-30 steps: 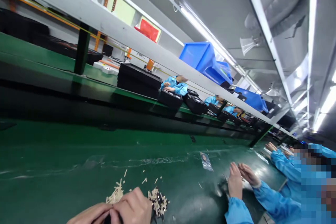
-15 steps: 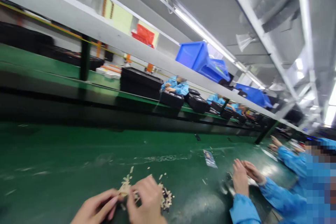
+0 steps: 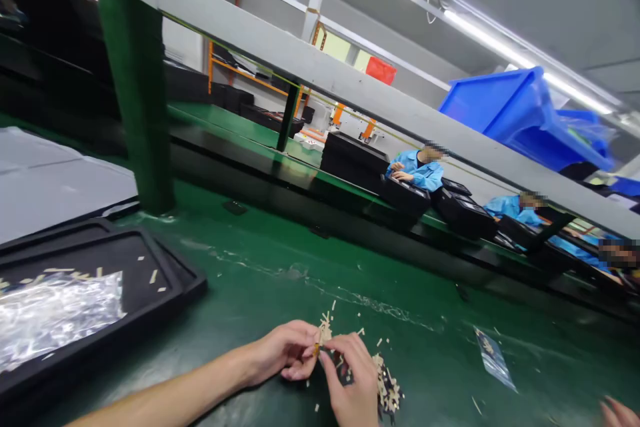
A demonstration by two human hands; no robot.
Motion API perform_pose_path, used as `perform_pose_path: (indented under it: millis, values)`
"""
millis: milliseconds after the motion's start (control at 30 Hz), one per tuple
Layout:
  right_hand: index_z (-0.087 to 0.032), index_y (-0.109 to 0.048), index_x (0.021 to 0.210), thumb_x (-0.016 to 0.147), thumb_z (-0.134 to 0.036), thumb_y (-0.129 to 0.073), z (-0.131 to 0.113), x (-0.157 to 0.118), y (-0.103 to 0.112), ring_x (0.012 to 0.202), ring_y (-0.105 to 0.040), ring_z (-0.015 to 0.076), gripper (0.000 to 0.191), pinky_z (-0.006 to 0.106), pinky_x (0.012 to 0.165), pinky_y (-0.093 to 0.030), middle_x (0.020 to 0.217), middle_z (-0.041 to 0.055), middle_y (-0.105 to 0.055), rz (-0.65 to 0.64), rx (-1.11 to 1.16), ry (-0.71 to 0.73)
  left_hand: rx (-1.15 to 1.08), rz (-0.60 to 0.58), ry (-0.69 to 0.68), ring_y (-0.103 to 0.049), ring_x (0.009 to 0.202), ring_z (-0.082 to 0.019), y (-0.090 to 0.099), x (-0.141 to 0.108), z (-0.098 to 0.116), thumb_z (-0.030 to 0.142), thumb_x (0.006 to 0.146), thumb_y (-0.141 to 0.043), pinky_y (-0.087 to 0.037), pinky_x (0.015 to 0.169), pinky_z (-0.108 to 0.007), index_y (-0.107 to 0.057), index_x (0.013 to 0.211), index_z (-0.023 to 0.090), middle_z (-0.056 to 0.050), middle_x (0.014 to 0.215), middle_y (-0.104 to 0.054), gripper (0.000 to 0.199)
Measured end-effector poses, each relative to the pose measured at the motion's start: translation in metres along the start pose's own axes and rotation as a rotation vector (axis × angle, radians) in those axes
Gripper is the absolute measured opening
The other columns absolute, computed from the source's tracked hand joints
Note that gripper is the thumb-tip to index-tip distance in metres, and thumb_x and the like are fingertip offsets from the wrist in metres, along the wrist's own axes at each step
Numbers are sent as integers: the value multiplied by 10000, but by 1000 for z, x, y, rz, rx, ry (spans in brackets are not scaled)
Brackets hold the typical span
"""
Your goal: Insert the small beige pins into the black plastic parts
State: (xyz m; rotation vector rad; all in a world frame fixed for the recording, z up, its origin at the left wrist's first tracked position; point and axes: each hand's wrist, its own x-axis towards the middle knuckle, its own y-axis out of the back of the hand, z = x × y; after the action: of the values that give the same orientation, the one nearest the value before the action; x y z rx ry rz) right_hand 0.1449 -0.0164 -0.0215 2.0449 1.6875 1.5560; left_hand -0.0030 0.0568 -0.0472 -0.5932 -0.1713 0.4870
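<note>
My left hand (image 3: 295, 350) is closed, its fingertips pinching a small amber-yellow piece (image 3: 317, 349) too small to name exactly. Thumb and forefinger of my right hand (image 3: 354, 377) come together at the right side of that same piece. Just beyond the fingertips lies a little heap of thin cream strips (image 3: 325, 329) on the green tabletop (image 3: 240, 340). Beside my right hand, and partly hidden by it, is a pile of small cream and black bits (image 3: 389, 388).
Stacked black trays (image 3: 165, 293) at left hold a clear plastic bag (image 3: 65, 317) and loose strips. A small plastic bag (image 3: 495, 360) lies at right, near another person's hand (image 3: 620, 411). A green post (image 3: 137, 107) supports the shelf bearing blue bins (image 3: 505, 113). Co-workers (image 3: 417, 167) sit beyond.
The view has swung left, bringing the black trays and green post into sight; the neighbour at right is mostly out of frame. My hands stay together at the small piece.
</note>
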Motion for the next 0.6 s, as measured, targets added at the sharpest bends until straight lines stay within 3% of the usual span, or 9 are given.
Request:
perform_pose_path:
  millis: [267, 467, 600]
  values:
    - [-188, -614, 851, 823, -110, -526, 0, 0, 3, 687, -605, 163, 121, 288, 605, -492, 754, 47, -650, -15, 22, 121, -1, -39, 53, -351, 335, -72, 4, 1, -1, 192, 662, -457, -154, 349, -199, -468, 594, 127, -17, 426, -493, 95]
    - [-205, -554, 1058, 882, -332, -487, -2, -2, 9, 892, -577, 168, 227, 349, 743, -512, 1090, 61, -570, -28, -9, 122, 22, -72, 82, -336, 327, -69, 7, 1, -1, 207, 660, -461, -158, 353, -205, -466, 585, 130, -17, 431, -494, 108]
    - [-178, -585, 908, 869, -237, -505, -4, 0, 7, 737, -585, 139, 107, 283, 645, -496, 862, 36, -623, -59, 1, 131, 51, -80, 88, -308, 321, -61, 6, 1, -1, 218, 665, -469, -151, 356, -206, -475, 579, 125, -14, 423, -482, 126]
